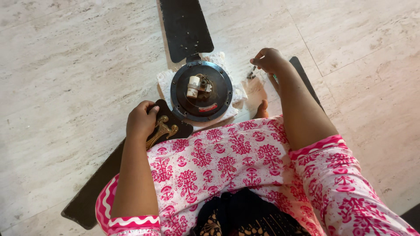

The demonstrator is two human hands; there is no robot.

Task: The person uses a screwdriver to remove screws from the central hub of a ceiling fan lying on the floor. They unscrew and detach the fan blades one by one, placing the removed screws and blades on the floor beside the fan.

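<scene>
A dark ceiling fan lies on the floor with its round motor housing (pixel 201 91) facing up, white and metal parts at its centre. One blade (pixel 185 27) points away from me, and another blade (pixel 94 188) runs toward the lower left. My left hand (pixel 141 120) rests closed on that blade's root, next to its brass ornamental bracket (pixel 161 130). My right hand (pixel 269 60) is beyond the housing on the right, fingers pinched on a small metal tool or screw (pixel 252 73) that touches the floor. A third blade (pixel 306 81) is mostly hidden under my right arm.
A white cloth (pixel 234 97) lies under the motor housing. Pale marble floor tiles (pixel 65 74) surround the fan. My lap in pink and white printed clothing (pixel 232 166) fills the lower middle, and a bare toe (pixel 262 109) shows near the housing.
</scene>
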